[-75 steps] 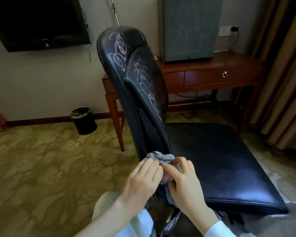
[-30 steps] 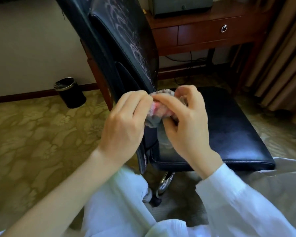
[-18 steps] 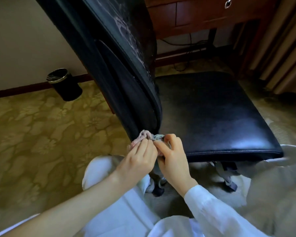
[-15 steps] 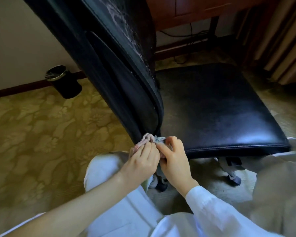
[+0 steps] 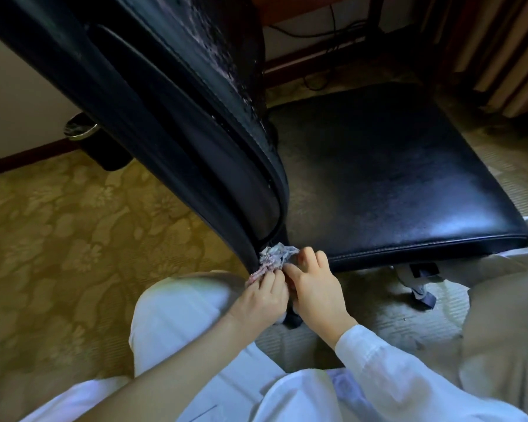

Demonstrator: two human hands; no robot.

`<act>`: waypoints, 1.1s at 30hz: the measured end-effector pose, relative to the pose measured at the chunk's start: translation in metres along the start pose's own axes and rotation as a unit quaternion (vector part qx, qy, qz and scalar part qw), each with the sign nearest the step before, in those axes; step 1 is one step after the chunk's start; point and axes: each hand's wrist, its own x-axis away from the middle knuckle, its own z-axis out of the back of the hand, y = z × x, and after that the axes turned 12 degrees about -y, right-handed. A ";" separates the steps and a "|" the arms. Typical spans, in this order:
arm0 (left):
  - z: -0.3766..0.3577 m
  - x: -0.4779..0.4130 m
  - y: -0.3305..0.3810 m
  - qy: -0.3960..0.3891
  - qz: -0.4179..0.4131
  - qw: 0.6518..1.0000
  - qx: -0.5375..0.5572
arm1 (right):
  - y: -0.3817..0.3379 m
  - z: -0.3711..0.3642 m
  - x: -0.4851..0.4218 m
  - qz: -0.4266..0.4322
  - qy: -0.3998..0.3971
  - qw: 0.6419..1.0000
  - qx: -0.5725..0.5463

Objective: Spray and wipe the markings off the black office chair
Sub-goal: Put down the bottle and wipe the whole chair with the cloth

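At frame centre a crumpled cloth (image 5: 274, 257) is pinched by the curled fingers of the left hand (image 5: 261, 298) and right hand (image 5: 316, 289). It is bunched, seemingly to form a firm pad, against the lower backrest (image 5: 171, 123) of the black office chair (image 5: 393, 178). Pale markings (image 5: 215, 56) are seen at upper centre

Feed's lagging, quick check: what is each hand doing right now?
Left hand: pinches the crumpled cloth at its lower end.
Right hand: pinches the same cloth, at the foot of the chair back.
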 end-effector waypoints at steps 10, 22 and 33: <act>-0.008 0.007 0.000 -0.086 -0.009 0.994 0.062 | -0.003 -0.047 0.026 -0.042 -0.019 0.999 -0.026; 0.142 0.013 -0.046 0.134 0.089 0.975 0.153 | -0.045 0.078 0.017 0.124 0.252 0.924 -0.258; 0.077 0.020 -0.034 0.087 -0.012 0.995 0.055 | -0.019 0.012 0.020 0.060 0.118 0.973 -0.188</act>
